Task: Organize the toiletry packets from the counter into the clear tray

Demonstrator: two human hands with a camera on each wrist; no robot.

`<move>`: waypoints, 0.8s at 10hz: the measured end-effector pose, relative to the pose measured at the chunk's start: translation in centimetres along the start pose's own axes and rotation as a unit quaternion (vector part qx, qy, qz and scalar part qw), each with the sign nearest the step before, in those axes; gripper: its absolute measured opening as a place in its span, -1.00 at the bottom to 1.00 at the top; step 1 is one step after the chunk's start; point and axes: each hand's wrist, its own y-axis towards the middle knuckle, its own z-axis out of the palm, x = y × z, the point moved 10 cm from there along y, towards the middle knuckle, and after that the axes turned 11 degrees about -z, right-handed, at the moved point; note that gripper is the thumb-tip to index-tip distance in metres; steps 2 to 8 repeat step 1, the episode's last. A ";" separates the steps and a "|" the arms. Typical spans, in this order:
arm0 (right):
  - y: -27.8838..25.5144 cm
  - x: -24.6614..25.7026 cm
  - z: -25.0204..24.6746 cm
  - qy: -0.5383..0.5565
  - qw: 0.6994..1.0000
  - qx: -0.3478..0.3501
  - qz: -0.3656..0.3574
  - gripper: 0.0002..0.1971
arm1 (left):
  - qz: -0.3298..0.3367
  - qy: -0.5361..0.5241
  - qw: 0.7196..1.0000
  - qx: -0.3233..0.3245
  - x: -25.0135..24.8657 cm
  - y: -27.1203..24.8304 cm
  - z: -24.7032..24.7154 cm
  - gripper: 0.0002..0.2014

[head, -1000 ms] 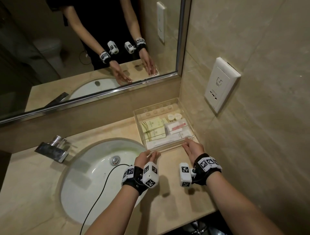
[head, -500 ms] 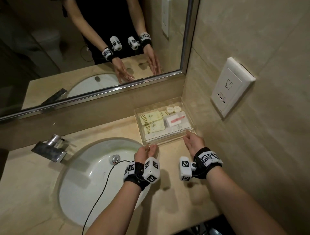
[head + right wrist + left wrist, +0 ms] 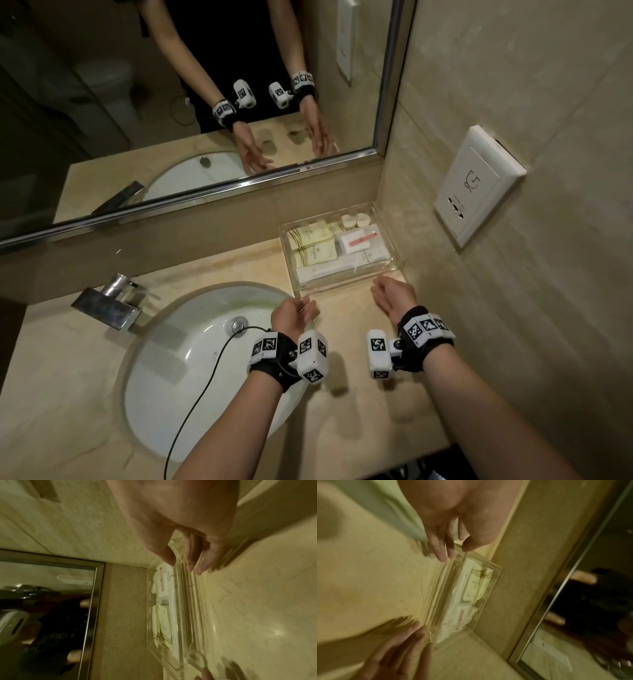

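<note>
Head view: the clear rectangular plastic tray [image 3: 394, 270] sits in the beige stone counter [image 3: 359, 421] corner at 1 o'clock, filled with cream and white toiletry packets [image 3: 313, 251]; their printing is too small to read. The left hand [image 3: 293, 313] and right hand [image 3: 394, 294] hang relaxed and empty just before it.

Wrist views: straight fingers [image 3: 440, 550] near the tray's front corners; contact cannot be told.

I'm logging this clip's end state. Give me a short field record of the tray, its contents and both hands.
tray: clear plastic tray on the beige stone counter, in the corner by the mirror
contents: yellow-green toiletry packets, white packets, a white packet with a pink stick, small round cream tubs
left hand: empty, fingers relaxed, near the tray's front left corner
right hand: empty, fingers straight, near the tray's front right corner
loose packets on counter: none visible
</note>
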 end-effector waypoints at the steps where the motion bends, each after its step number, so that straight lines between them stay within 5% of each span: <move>1: -1.1 -0.2 0.4 -0.069 0.997 0.029 -0.008 -0.81 | 0.053 0.059 0.996 -0.038 -1.6 -1.0 -1.5 -0.88; 8: -1.1 -0.2 0.4 -0.069 0.997 0.029 -0.008 -0.81 | 0.053 0.059 0.996 -0.038 -1.6 -1.0 -1.5 -0.88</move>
